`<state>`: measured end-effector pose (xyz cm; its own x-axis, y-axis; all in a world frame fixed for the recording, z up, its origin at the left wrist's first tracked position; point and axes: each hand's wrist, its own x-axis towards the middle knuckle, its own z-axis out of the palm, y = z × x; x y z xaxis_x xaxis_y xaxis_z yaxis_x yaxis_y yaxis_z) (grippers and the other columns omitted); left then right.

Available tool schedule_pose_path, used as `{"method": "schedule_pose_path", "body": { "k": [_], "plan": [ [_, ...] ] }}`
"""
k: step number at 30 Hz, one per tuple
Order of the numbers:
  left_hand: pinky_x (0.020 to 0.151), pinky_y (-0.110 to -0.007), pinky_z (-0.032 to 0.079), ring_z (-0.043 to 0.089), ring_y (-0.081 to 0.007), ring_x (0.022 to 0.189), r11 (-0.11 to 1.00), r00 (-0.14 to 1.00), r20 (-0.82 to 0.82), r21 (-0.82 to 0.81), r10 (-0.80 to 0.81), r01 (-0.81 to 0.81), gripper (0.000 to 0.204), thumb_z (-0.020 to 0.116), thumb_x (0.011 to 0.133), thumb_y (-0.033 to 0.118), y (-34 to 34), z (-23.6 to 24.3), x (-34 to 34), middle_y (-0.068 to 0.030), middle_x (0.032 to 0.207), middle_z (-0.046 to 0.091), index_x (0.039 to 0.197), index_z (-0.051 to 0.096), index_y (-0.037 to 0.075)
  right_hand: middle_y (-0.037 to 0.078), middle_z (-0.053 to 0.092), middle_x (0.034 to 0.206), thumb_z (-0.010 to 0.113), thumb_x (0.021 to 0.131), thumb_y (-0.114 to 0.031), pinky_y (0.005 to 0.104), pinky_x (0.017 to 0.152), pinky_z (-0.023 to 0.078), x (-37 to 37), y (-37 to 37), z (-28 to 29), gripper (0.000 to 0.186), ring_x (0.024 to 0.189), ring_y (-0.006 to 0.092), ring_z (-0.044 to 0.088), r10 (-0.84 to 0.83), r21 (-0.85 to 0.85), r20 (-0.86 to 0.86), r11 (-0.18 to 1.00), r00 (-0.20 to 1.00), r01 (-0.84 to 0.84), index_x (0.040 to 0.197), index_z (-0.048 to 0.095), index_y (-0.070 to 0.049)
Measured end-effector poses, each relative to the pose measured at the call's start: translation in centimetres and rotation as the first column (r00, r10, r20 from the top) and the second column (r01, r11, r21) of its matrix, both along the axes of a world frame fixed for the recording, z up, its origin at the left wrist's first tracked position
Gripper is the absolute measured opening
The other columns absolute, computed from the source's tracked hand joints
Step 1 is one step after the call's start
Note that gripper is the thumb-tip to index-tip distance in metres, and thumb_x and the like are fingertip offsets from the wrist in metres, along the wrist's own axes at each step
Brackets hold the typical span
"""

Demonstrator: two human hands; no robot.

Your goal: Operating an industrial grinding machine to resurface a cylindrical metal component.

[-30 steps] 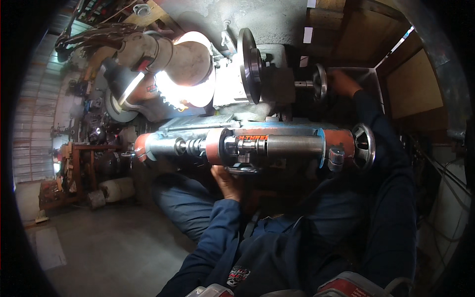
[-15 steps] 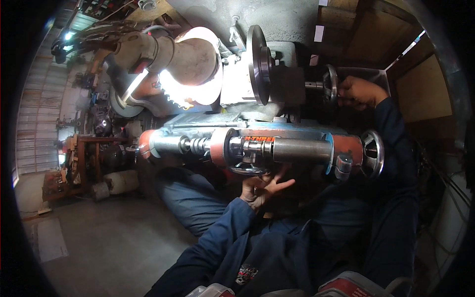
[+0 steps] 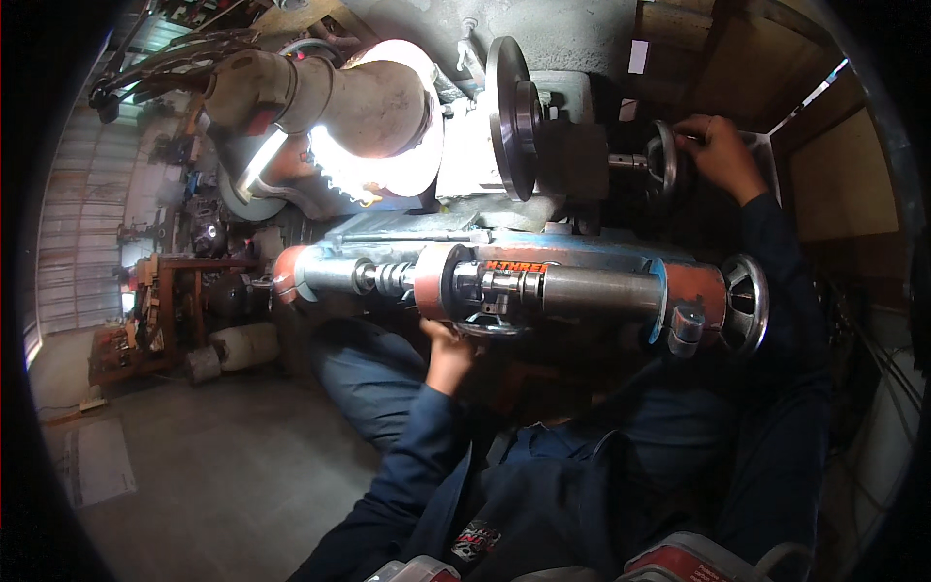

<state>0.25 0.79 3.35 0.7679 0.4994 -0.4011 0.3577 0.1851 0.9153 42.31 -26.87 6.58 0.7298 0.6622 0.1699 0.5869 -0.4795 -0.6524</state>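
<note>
My right hand (image 3: 722,155) is at the far right, its fingers curled on the rim of an upright metal handwheel (image 3: 662,165) on a short shaft. My left hand (image 3: 449,355) reaches under the machine's front bar. Its curled fingers meet the left side of a lower chrome handwheel (image 3: 495,331), partly hidden by the wheel and the bar. Above that wheel runs a steel shaft (image 3: 601,291) with a red collar (image 3: 438,281). A large dark metal disc (image 3: 506,121) stands upright behind, left of the right hand's wheel.
A spoked handwheel (image 3: 746,306) ends the front bar at right, beside a red clamp block (image 3: 693,296). A thick beige machine housing (image 3: 364,107) with a glaring light below it stands at back left. A wooden bench (image 3: 184,267) and a pale cylinder (image 3: 242,347) lie farther left.
My left hand has shifted left along the lower handwheel, and its spread fingers have curled. My right hand has moved up around its wheel's rim. The view has shifted slightly.
</note>
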Motion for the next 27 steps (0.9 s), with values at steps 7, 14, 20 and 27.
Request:
{"method": "schedule_pose_path", "body": {
  "k": [7,14,20,27],
  "plan": [
    [0.100,-0.073,0.037,0.034,-0.0599,0.131,0.478,0.995,0.010,-0.877,0.101,-0.039,0.092,0.028,0.091,0.071,0.1,1.5,1.5,-0.0318,0.151,0.027,0.153,0.017,0.005,0.018,0.071,0.102,0.065,0.088,-0.010,0.0389,0.082,0.052,0.7,2.2,-2.9,0.021,0.094,0.0314,0.069,-0.028,-0.074,-0.044,0.997,0.999,0.024,0.104,0.071,0.001],
    [0.091,-0.048,0.056,0.060,-0.0328,0.111,0.679,0.972,0.059,-0.726,0.226,-0.114,0.064,0.067,0.087,0.041,-3.2,-0.2,1.4,-0.0178,0.123,0.055,0.133,0.044,0.004,0.021,0.069,0.105,0.061,0.087,-0.020,0.0411,0.085,0.053,0.4,1.1,-2.3,0.031,0.095,0.0343,0.068,-0.060,-0.627,-0.628,0.630,0.776,-0.458,0.110,0.069,-0.001],
    [0.086,-0.041,0.053,0.060,-0.0217,0.104,0.824,0.827,0.194,-0.354,0.527,-0.442,0.046,0.060,0.093,0.028,-4.7,-3.4,1.6,-0.0100,0.116,0.058,0.131,0.048,0.006,0.021,0.069,0.105,0.063,0.088,-0.019,0.0404,0.085,0.052,1.2,2.2,-4.3,0.029,0.095,0.0313,0.068,0.294,-0.568,-0.083,0.771,0.952,-0.288,0.108,0.069,0.000],
    [0.098,-0.041,0.049,0.060,-0.0252,0.112,0.709,0.855,0.187,-0.656,0.484,-0.258,0.044,0.057,0.097,0.028,3.4,-6.8,1.9,-0.0093,0.123,0.060,0.129,0.051,0.000,0.011,0.071,0.083,0.068,0.088,-0.019,0.0323,0.061,0.053,-2.1,-0.3,4.1,0.024,0.066,0.0174,0.066,-0.019,-0.463,-0.564,0.835,0.826,-0.297,0.102,0.070,0.001]
  ]
}}
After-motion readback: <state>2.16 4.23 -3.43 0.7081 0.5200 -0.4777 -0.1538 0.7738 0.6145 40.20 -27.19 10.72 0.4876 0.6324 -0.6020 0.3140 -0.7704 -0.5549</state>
